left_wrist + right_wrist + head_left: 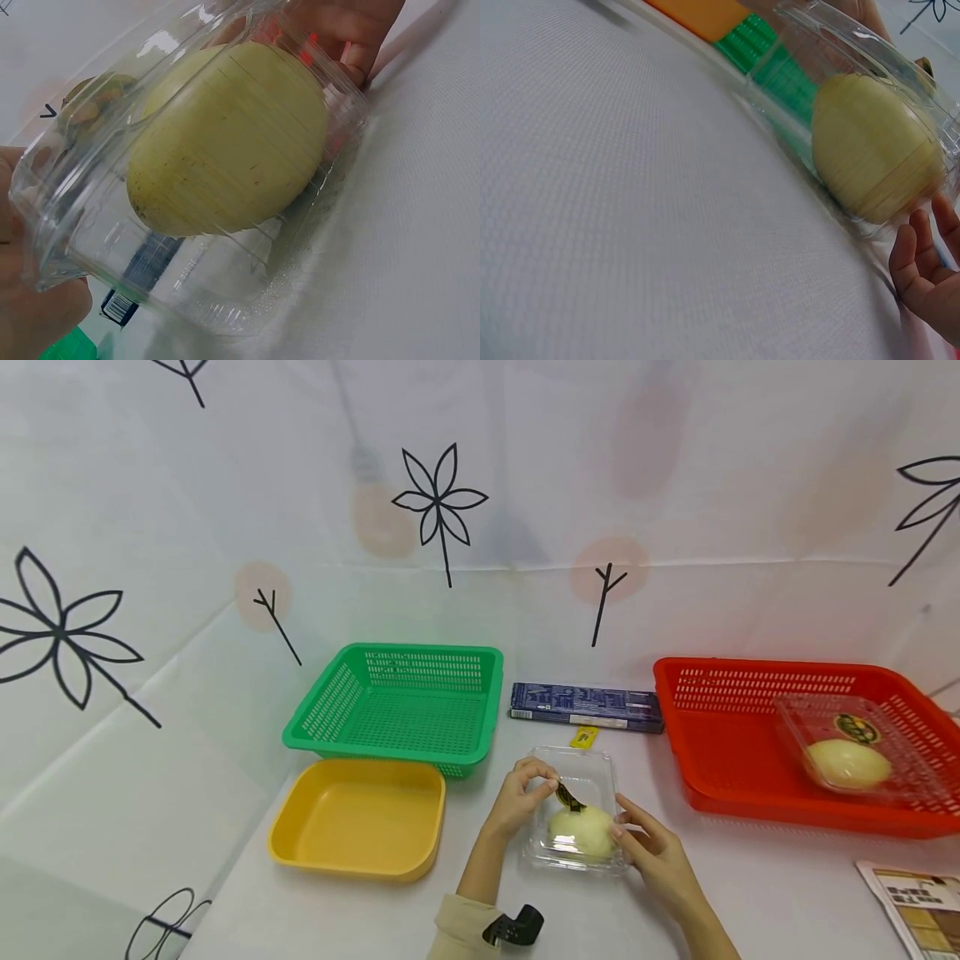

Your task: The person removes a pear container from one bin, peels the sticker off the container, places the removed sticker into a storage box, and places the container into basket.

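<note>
A clear plastic clamshell box (592, 768) with a pale yellow melon (583, 833) inside lies on the white table. My left hand (519, 799) pinches the edge of a dark oval sticker (572, 797), which stands partly lifted and bent above the lid. Against the box's right side, my right hand (662, 858) holds it with thumb and fingertips. Through the plastic, the melon (229, 139) shows small dark specks in the left wrist view. The right wrist view shows the bent fingers (906, 259) at the box wall; the thumb is hidden there.
On the left stand a green basket (491, 727) and a yellow tub (356, 817). A long dark blue box (585, 703) and a small yellow packet (584, 737) lie behind. At right, a red basket (720, 777) holds another boxed melon (849, 764); a printed sheet (918, 902) lies nearer.
</note>
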